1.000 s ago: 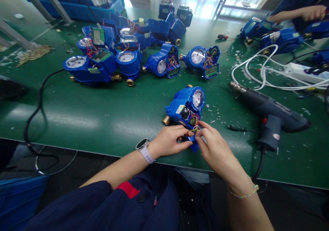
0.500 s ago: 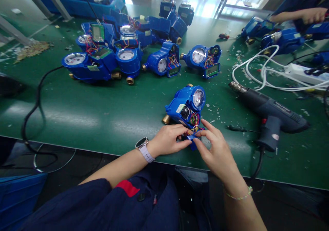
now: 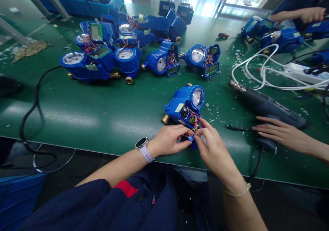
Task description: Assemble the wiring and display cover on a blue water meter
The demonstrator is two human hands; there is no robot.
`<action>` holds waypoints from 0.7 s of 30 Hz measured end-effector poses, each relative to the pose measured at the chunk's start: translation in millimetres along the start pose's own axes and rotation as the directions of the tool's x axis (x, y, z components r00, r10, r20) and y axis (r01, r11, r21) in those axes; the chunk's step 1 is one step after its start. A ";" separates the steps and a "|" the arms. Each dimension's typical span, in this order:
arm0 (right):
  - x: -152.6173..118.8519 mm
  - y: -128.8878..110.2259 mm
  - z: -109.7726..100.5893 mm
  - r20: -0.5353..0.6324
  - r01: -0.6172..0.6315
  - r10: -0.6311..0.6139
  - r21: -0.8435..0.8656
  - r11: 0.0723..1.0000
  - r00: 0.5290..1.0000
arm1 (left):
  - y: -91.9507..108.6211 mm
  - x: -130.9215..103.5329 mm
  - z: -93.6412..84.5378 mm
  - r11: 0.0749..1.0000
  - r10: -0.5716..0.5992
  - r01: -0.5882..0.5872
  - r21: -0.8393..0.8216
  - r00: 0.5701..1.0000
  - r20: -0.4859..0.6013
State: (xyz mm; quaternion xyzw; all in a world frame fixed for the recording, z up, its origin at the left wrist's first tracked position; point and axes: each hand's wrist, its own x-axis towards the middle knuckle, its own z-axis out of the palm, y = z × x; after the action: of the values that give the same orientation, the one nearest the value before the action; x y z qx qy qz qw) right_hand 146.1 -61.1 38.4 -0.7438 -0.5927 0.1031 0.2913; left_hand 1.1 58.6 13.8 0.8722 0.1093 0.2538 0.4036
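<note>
Green tabletop (image 3: pixel 108 111) all around, and near its front edge one blue meter (image 3: pixel 177 102) is pinched at its lower end by left hand (image 3: pixel 168 140) and right hand (image 3: pixel 214 147), fingertips nearly together; whether wires (image 3: pixel 194 119) are gripped can't be told. One heat gun (image 3: pixel 269 102) is part-covered by one co-worker's hand (image 3: pixel 280 131); two open meters (image 3: pixel 157 58) are seen beyond.

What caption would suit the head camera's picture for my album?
Left hand and right hand at the wires of a blue meter, a co-worker's hand at the heat gun.
</note>
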 end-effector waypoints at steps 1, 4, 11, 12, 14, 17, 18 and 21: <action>0.1 0.1 -0.6 0.011 0.008 -0.008 -0.018 1.000 1.000 | 0.1 0.2 -0.1 1.000 -0.003 0.003 0.004 1.000 0.002; 1.1 -0.4 -2.3 0.042 0.028 -0.026 -0.063 0.998 0.999 | 0.1 0.1 -0.7 1.000 -0.015 0.014 0.012 1.000 0.011; 3.6 1.5 -9.0 0.070 0.026 -0.024 -0.023 0.999 0.997 | 0.8 -0.6 -2.0 1.000 -0.025 0.025 -0.010 1.000 0.013; 3.4 1.7 -11.1 0.070 0.013 -0.013 0.000 1.000 0.997 | 1.2 -0.3 -2.4 0.999 -0.034 0.034 -0.026 0.999 0.013; 2.5 0.1 -15.6 0.023 -0.014 0.013 0.033 0.999 1.000 | 2.1 0.3 -3.1 0.995 -0.063 0.064 -0.083 0.998 0.014; 0.0 -7.4 -19.3 -0.158 -0.014 0.021 0.047 0.999 0.987 | 2.8 1.3 -2.5 0.972 -0.133 0.131 -0.197 0.991 0.000; -0.7 -10.3 -18.6 -0.214 0.007 0.002 0.045 0.999 0.977 | 2.8 1.6 -1.9 0.961 -0.160 0.154 -0.230 0.987 -0.009; -1.6 -15.7 -9.9 -0.254 0.095 -0.082 0.036 0.995 0.964 | 2.8 2.2 0.2 0.925 -0.238 0.222 -0.309 0.971 -0.017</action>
State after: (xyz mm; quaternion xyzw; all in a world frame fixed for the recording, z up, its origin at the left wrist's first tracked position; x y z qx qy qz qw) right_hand 137.7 -63.6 54.9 -0.7164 -0.5809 0.0090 0.3864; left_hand 3.1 57.6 16.6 0.7735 0.1812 0.2420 0.5570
